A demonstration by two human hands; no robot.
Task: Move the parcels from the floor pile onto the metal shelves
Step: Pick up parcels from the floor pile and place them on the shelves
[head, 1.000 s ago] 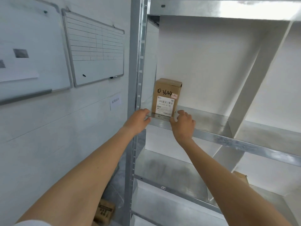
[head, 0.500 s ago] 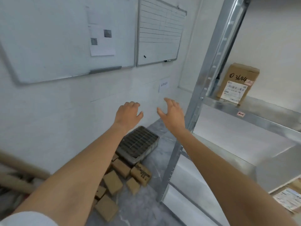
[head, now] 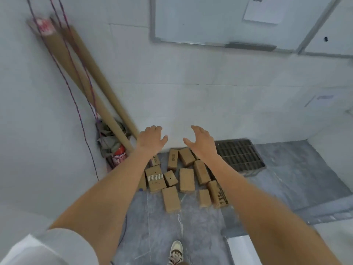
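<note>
Both arms extended forward, held above the floor. Left hand [head: 150,139] empty, fingers loosely spread. Right hand [head: 201,140] empty, fingers spread, thumb apart. The hands are close together, not touching. Pile of cardboard parcels [head: 186,179] lies on the grey floor [head: 286,178] below and between the hands, against the wall. Dark floor grate [head: 239,155] just right of the right hand. Cardboard tubes [head: 91,88] lean in the corner left of the left hand.

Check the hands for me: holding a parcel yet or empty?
Empty. The left hand and right hand hang open above the parcels on the floor, fingers spread, touching none.
</note>
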